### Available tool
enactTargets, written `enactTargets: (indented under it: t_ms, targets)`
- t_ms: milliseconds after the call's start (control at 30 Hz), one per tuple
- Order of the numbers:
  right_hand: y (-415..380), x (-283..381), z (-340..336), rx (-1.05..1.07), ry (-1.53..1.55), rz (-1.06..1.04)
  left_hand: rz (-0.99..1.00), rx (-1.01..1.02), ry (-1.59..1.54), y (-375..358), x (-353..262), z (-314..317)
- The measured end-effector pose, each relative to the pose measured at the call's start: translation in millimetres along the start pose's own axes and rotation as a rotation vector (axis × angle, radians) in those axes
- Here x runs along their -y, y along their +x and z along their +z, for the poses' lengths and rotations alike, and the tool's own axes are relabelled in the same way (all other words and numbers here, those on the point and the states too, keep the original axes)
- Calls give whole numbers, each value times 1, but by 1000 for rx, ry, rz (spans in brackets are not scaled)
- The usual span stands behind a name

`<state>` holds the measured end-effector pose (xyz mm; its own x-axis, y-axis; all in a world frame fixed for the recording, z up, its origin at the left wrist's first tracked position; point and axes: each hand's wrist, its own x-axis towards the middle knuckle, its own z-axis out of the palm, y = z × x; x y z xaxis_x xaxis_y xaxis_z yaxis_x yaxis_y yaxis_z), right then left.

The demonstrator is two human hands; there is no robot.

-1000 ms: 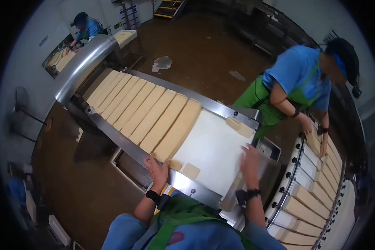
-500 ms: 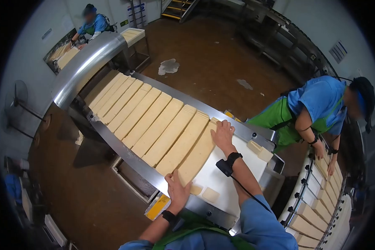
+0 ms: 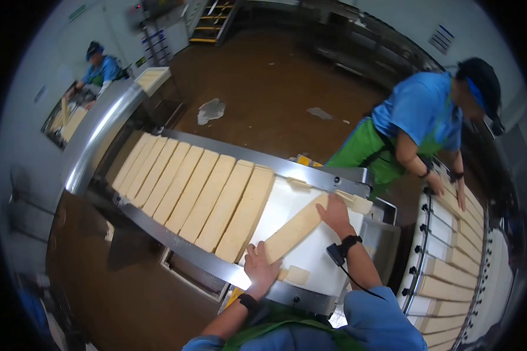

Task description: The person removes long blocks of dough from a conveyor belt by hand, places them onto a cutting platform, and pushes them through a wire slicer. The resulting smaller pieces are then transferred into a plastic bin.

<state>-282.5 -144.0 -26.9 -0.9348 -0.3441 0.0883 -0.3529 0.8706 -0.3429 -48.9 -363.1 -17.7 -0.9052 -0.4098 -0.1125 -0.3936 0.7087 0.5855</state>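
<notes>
A long pale slab, dough-like in look (image 3: 295,230), lies slanted over the white conveyor belt (image 3: 319,257), apart from the row. My left hand (image 3: 261,269) is closed on its near end, fingers against the side. Around its far end my right hand (image 3: 335,215) is curled. The undersides of both grips are hidden. To the left, several similar slabs (image 3: 223,205) lie side by side across the belt. Close to my left hand is a small square offcut (image 3: 297,275). Beyond my right hand lie more cut pieces (image 3: 362,205), and another strip (image 3: 298,183) sits by the far rail.
Metal side rails (image 3: 187,248) edge the belt, and a curved steel hood (image 3: 99,134) spans its far end. At right, a co-worker (image 3: 418,123) bends over a second conveyor (image 3: 448,286) carrying slabs. Another person (image 3: 102,70) works at the back left.
Both hands have drawn the end slab away from the row, to the right, and turned it. A gap of white belt now shows between them. The camera view has shifted.
</notes>
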Motion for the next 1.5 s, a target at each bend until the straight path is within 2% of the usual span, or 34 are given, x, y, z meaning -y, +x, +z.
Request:
enactTargets:
  t_ms: [67,133,167,267,333,367,433,467,567,633,700,767,833,867,900,967,1000,1033,1067,1100,1133,1200,1233,1300,1500]
  targets:
    - [-38,-27,-15,-62,-15,145,95,75,24,9,-13,-1]
    - [-76,-50,-28,-121,44,329,166,278,42,21,-23,-3]
    - [-90,-57,-27,-146,40,374,211,302,51,23,-23,2]
    - [-115,-60,-6,-268,-93,268,331,253,230,39,4,44]
    - [-120,-55,2,-301,138,387,435,145,231,43,25,66]
    - [-129,-36,-25,-252,156,447,447,88,208,38,18,65]
    - [-149,-42,-11,-391,61,465,311,143,123,20,-20,46]
    - [-172,-49,-20,-430,53,533,380,177,135,13,-34,48]
    - [-219,-49,-56,-595,171,603,448,116,91,-15,-74,53]
    - [-266,-69,-81,-864,132,697,624,29,37,-44,-120,64]
    - [-316,-101,-114,-1037,62,704,696,70,-7,-78,-167,79]
    - [-368,-134,-150,-1045,51,846,862,114,-47,-112,-211,96]
    - [-412,-165,-179,-1196,22,946,937,195,-65,-152,-249,108]
    - [-435,-185,-190,-1196,-6,996,1002,276,-83,-171,-266,116]
    - [-455,-200,-200,-1195,-31,1047,1006,274,-78,-187,-283,114]
    - [-491,-230,-211,-1155,-44,1084,1100,477,-66,-216,-314,109]
    - [-504,-243,-213,-1107,-60,1121,1108,476,-62,-226,-324,112]
    - [-515,-257,-210,-1115,-57,1128,1087,554,-17,-235,-333,115]
    - [-523,-271,-207,-1037,-84,1146,1067,631,27,-241,-341,119]
    - [-529,-277,-210,-957,-110,1165,1077,634,32,-244,-345,125]
    - [-533,-281,-212,-964,-107,1173,1109,646,47,-247,-350,130]
    - [-536,-289,-217,-685,-52,1288,1145,658,70,-250,-361,136]
    - [-536,-293,-219,-687,-44,1292,1127,714,88,-250,-368,137]
    - [-535,-300,-219,-483,-153,1286,1111,769,116,-250,-377,140]
    - [-531,-294,-219,-529,-156,1370,1129,803,166,-251,-384,141]
